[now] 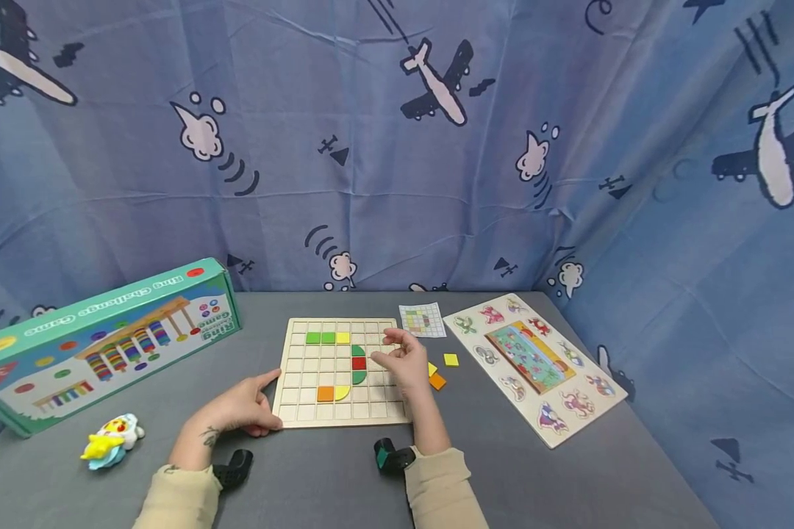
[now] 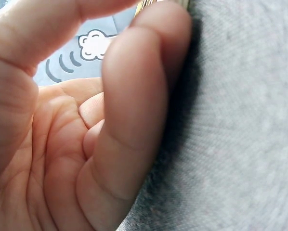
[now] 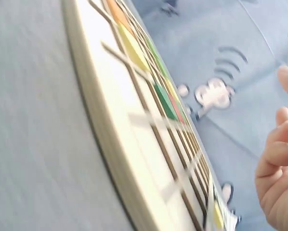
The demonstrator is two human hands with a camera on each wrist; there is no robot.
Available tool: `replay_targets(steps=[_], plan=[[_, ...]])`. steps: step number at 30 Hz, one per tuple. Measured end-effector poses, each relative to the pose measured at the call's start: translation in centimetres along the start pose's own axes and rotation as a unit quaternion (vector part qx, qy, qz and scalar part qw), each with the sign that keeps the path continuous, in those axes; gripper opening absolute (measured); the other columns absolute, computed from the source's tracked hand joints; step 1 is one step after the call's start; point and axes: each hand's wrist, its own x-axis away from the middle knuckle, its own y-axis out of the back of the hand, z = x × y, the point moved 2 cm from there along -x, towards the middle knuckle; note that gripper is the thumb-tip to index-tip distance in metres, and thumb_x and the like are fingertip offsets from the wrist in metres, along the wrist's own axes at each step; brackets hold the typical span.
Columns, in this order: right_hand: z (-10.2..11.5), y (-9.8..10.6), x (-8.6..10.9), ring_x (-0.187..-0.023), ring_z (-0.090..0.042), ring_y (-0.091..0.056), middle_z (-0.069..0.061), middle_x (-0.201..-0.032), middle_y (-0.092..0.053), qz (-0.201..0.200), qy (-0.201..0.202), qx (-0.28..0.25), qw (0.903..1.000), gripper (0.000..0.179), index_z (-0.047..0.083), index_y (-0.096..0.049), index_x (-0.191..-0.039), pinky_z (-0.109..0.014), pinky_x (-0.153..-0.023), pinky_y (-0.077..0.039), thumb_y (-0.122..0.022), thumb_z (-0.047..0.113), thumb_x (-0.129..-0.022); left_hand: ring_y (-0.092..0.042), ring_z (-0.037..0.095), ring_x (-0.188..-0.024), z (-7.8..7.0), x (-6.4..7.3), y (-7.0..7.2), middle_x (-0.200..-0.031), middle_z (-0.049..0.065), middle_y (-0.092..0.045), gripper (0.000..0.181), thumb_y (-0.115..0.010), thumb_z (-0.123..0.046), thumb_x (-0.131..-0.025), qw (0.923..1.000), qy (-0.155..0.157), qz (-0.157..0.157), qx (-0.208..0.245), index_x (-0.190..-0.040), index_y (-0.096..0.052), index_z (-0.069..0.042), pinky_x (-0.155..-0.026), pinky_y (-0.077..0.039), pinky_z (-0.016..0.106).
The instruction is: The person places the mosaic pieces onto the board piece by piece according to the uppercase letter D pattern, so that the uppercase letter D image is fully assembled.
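Observation:
A wooden grid board (image 1: 304, 415) lies flat on the grey table. My left hand (image 1: 238, 405) touches its left edge with the index finger and its lower-left corner with the thumb. Above the board's right part hovers my right hand (image 1: 405, 361), fingers loosely bent; nothing shows between them in the right wrist view. On the grid are green squares (image 1: 313, 338) beside a yellow square (image 1: 343, 338), a red square (image 1: 359, 363) between two green rounded pieces (image 1: 359, 378), and an orange square (image 1: 326, 394) beside a yellow rounded piece (image 1: 341, 394).
Right of the board lie loose yellow (image 1: 451, 359) and orange tiles (image 1: 437, 381). A printed pattern card (image 1: 423, 320) touches or nearly touches a wooden picture puzzle (image 1: 549, 433). At left stand a green game box (image 1: 119, 330) and a small toy figure (image 1: 112, 441). A patterned curtain (image 1: 370, 184) hangs behind.

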Motion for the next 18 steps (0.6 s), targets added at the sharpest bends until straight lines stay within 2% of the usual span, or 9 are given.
replay_targets(steps=[3, 7, 12, 15, 18], plan=[[-1.1, 1.7, -0.6, -0.057, -0.005, -0.042, -0.018, -0.101, -0.055, -0.067, -0.007, -0.023, 0.9975, 0.05, -0.004, -0.056, -0.118, -0.017, -0.054, -0.04, -0.07, -0.01, -0.07, -0.05, 0.009, -0.044, 0.0, -0.1, 0.0, -0.057, 0.004, -0.058, 0.102, -0.077, -0.007, -0.068, 1.0, 0.005, -0.003, -0.002, -0.147, -0.013, 0.003, -0.045, -0.044, 0.025], [-2.0, 3.8, -0.9, -0.057, -0.004, -0.044, -0.013, -0.099, -0.055, -0.118, -0.006, -0.021, 0.9928, 0.054, -0.003, -0.053, -0.12, -0.017, -0.049, -0.037, -0.068, -0.012, -0.069, -0.05, 0.008, -0.044, 0.1, -0.1, 0.0, -0.057, 0.004, -0.058, 0.103, -0.078, -0.008, -0.068, 0.9999, 0.005, -0.005, -0.008, -0.147, -0.013, 0.003, -0.046, -0.045, 0.025], [-3.1, 6.0, -1.1, -0.056, -0.005, -0.044, -0.01, -0.102, -0.057, -0.145, -0.03, 0.04, 0.9882, 0.06, 0.001, -0.052, -0.125, -0.019, -0.048, -0.038, -0.07, -0.007, -0.069, -0.05, 0.009, -0.044, 0.2, -0.2, 0.0, -0.058, 0.004, -0.058, 0.102, -0.078, -0.008, -0.068, 0.9999, 0.008, -0.005, -0.01, -0.147, -0.013, 0.003, -0.045, -0.045, 0.026], [-3.4, 6.9, -1.1, -0.057, -0.01, -0.042, -0.013, -0.104, -0.058, -0.144, -0.049, 0.074, 0.9856, 0.061, 0.002, -0.052, -0.125, -0.019, -0.053, -0.039, -0.072, -0.006, -0.068, -0.05, 0.009, -0.044, 0.2, -0.2, 0.1, -0.058, 0.004, -0.059, 0.102, -0.078, -0.008, -0.068, 0.9999, 0.01, -0.004, -0.01, -0.147, -0.013, 0.003, -0.045, -0.045, 0.026], [-3.6, 7.5, -1.0, -0.065, -0.015, -0.045, -0.017, -0.102, -0.059, -0.137, -0.061, 0.096, 0.984, 0.059, -0.001, -0.053, -0.123, -0.019, -0.056, -0.041, -0.072, -0.008, -0.068, -0.05, 0.009, -0.044, 0.2, -0.3, 0.0, -0.058, 0.004, -0.059, 0.103, -0.078, -0.008, -0.068, 0.9999, 0.008, -0.002, -0.01, -0.147, -0.013, 0.003, -0.045, -0.045, 0.025]])
